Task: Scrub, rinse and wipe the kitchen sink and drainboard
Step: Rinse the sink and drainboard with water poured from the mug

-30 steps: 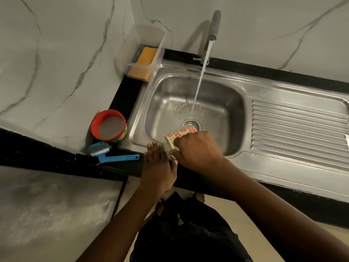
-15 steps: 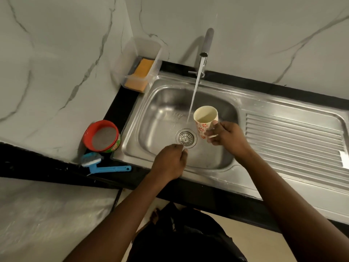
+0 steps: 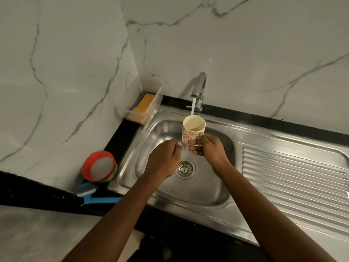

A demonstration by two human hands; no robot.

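Two hands meet over the sink [image 3: 207, 190], just beyond the drain strainer [image 3: 185, 169]. The right hand [image 3: 208, 147] grips a cream cup [image 3: 192, 129] with a red flower print, fingers curled round its handle. It holds the cup upright under the tap [image 3: 200, 86], at twelve o'clock of the strainer, and a thin stream of water [image 3: 193, 106] falls from the spout to the cup's far rim. The left hand [image 3: 164, 157] hangs just beside the cup's base, at eight o'clock of it. It is seen from the back with fingers curled; whether they hold anything or touch the cup cannot be told.

At three o'clock of the basin lies the ribbed drainboard [image 3: 292, 176]. On the black bench [image 3: 120, 137] at nine o'clock of the basin sits a red tub [image 3: 99, 166], with a blue brush [image 3: 94, 195] just at its six o'clock. A clear container [image 3: 132, 103] stands at eleven o'clock of the basin — an orange sponge [image 3: 144, 106] inside it — against the marble wall [image 3: 245, 53].
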